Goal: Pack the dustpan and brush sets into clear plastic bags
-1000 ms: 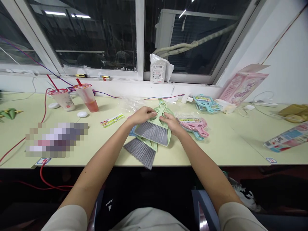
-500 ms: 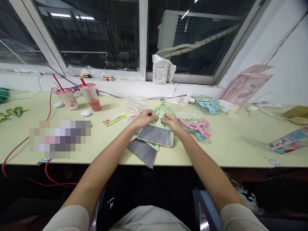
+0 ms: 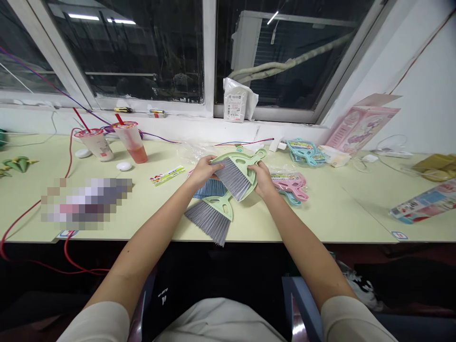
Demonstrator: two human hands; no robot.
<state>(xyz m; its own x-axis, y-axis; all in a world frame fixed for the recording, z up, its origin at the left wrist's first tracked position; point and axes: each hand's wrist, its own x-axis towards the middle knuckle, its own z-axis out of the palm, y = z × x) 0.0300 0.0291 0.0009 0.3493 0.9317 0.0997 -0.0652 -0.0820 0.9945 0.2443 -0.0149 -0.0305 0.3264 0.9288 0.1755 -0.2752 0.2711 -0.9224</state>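
My left hand (image 3: 204,173) grips the wide edge of a light green dustpan (image 3: 228,153), its thumb by the bristles. A small green brush (image 3: 233,178) with grey bristles lies in that dustpan, both handles pointing up and right. My right hand (image 3: 262,178) is closed on the right side of the pair, near the base of the handles. Below them on the table lies a second green brush (image 3: 210,221) with grey bristles. Part of a blue-bristled brush (image 3: 211,188) shows behind it, the rest hidden by my left hand and the dustpan.
Bagged pink brush-and-dustpan sets (image 3: 290,184) lie to the right, with blue sets (image 3: 306,151) farther back. Two drink cups (image 3: 130,142) with straws stand at the left. A label card (image 3: 167,175), a pink box (image 3: 363,124) and red cables (image 3: 26,216) are also around.
The held dustpan and brush have turned clockwise, so the handles now point up and right, and have lifted off the loose brush. More of the loose green brush and the blue bristles now shows.
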